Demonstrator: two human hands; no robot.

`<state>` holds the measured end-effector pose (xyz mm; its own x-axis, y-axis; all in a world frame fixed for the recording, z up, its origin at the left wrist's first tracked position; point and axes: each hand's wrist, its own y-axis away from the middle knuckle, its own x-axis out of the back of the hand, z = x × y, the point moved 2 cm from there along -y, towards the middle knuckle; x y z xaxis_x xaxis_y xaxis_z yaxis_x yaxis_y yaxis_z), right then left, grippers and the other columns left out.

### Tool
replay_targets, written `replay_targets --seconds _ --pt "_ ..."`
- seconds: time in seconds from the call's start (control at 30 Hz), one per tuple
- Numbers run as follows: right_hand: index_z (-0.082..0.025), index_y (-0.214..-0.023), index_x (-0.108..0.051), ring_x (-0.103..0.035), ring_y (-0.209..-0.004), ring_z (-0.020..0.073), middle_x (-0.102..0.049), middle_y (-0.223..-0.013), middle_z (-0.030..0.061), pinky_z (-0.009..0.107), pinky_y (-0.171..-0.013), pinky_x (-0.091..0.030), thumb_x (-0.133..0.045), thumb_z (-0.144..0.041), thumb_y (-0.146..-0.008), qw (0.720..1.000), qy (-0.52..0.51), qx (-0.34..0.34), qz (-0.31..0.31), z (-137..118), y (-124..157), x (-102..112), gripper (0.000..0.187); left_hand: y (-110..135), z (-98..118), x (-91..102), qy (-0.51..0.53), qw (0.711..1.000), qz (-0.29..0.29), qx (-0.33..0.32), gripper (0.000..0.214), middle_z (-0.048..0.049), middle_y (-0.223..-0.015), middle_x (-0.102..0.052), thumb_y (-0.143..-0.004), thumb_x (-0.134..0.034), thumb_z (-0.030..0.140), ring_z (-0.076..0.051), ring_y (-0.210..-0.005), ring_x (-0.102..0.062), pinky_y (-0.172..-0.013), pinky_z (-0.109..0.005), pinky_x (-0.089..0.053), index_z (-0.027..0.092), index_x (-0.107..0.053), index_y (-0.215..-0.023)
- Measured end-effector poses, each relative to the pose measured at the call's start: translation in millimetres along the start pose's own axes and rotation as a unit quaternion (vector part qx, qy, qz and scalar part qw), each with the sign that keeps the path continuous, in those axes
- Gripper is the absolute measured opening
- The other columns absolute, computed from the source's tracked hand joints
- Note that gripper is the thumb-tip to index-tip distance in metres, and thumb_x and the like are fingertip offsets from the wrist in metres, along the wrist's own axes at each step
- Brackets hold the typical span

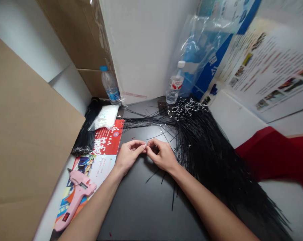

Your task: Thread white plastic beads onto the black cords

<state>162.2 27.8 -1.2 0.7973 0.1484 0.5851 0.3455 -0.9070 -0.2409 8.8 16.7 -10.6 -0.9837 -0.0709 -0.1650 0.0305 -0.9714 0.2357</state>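
My left hand [128,156] and my right hand [161,154] meet fingertip to fingertip over the black tabletop [141,207]. Both are pinched closed on something small and white between them; I cannot make out what it is. A big heap of thin black strands with white tips [206,147] lies just right of my right hand. A few loose black strands [164,174] lie under my right wrist. Small white pieces [100,144] are scattered on a red printed sheet [108,157] left of my left hand.
A pink glue gun [77,197] lies at the lower left. A bag of white pieces [106,117] and a black strand bundle [87,134] sit behind the sheet. Two water bottles [110,87] [175,83] stand at the back. Cardboard [28,134] walls the left; red cloth [274,154] lies right.
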Motion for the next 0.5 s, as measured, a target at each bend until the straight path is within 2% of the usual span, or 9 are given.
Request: replay_targets --seconds 0.13,0.2,0.27,0.33,0.4,0.43,0.5 --pt "-0.021 -0.105 -0.062 -0.065 -0.068 0.0146 -0.074 -0.085 0.0013 0.024 -0.063 -0.04 -0.056 -0.031 -0.092 0.991 0.116 -0.028 -0.059 -19.6 12.5 17.9 0.017 -1.4 6.3 7.1 0.076 0.996 0.036 -0.001 0.034 -0.0009 -0.069 -0.07 -0.056 -0.088 0.034 -0.014 -0.063 -0.067 -0.068 -0.026 -0.055 0.014 -0.071 -0.077" --pt "-0.023 -0.104 -0.063 -0.067 -0.068 0.0157 -0.075 -0.084 0.0008 0.025 -0.061 -0.038 -0.053 -0.032 -0.095 0.98 0.177 -0.041 -0.081 -34.5 20.0 31.3 0.016 -0.8 10.4 11.3 0.104 0.993 0.047 -0.017 0.034 -0.0005 -0.07 -0.068 -0.056 -0.088 0.034 -0.013 -0.066 -0.066 -0.068 -0.026 -0.055 0.014 -0.07 -0.077" --pt "-0.024 -0.099 -0.065 -0.069 -0.071 0.0177 -0.076 -0.086 0.0018 0.026 -0.062 -0.038 -0.049 -0.03 -0.097 0.965 0.242 -0.044 -0.094 -47.6 22.7 48.4 0.017 0.9 14.6 14.1 0.085 0.996 0.029 -0.028 0.032 -0.0024 -0.074 -0.068 -0.059 -0.085 0.035 -0.015 -0.07 -0.066 -0.067 -0.028 -0.056 0.014 -0.07 -0.079" --pt "-0.026 -0.097 -0.067 -0.071 -0.075 0.021 -0.077 -0.09 0.0034 0.027 -0.062 -0.038 -0.05 -0.029 -0.097 0.941 0.32 -0.068 -0.092 -52.9 16.5 71.1 0.017 3.2 19.7 18.0 0.003 0.999 0.008 -0.044 0.029 -0.0051 -0.079 -0.069 -0.065 -0.081 0.035 -0.018 -0.07 -0.066 -0.062 -0.029 -0.055 0.016 -0.071 -0.083" --pt "-0.026 -0.096 -0.069 -0.071 -0.077 0.0248 -0.077 -0.089 0.0054 0.029 -0.06 -0.038 -0.053 -0.03 -0.094 0.906 0.401 -0.12 -0.064 -47.7 0.7 99.9 0.016 5.8 28.2 27.1 -0.133 0.986 0.023 -0.098 0.02 -0.0069 -0.083 -0.071 -0.072 -0.075 0.032 -0.02 -0.069 -0.065 -0.059 -0.03 -0.052 0.018 -0.071 -0.086" --pt "-0.026 -0.096 -0.07 -0.071 -0.077 0.0263 -0.077 -0.088 0.0067 0.03 -0.059 -0.038 -0.053 -0.032 -0.094 0.886 0.439 -0.147 -0.039 -41.9 -9.7 115.5 0.018 7.5 33.8 34.3 -0.21 0.967 0.048 -0.137 0.014 -0.0073 -0.085 -0.072 -0.076 -0.071 0.029 -0.021 -0.07 -0.066 -0.06 -0.031 -0.051 0.02 -0.072 -0.087" --pt "-0.024 -0.096 -0.071 -0.07 -0.075 0.0279 -0.076 -0.086 0.0104 0.032 -0.057 -0.038 -0.05 -0.033 -0.095 0.844 0.499 -0.196 -0.01 -26.2 -31.3 144.3 0.023 11.9 45.8 52.3 -0.351 0.906 0.111 -0.209 0.011 -0.0079 -0.09 -0.074 -0.082 -0.062 0.022 -0.024 -0.08 -0.067 -0.073 -0.034 -0.05 0.022 -0.072 -0.085"
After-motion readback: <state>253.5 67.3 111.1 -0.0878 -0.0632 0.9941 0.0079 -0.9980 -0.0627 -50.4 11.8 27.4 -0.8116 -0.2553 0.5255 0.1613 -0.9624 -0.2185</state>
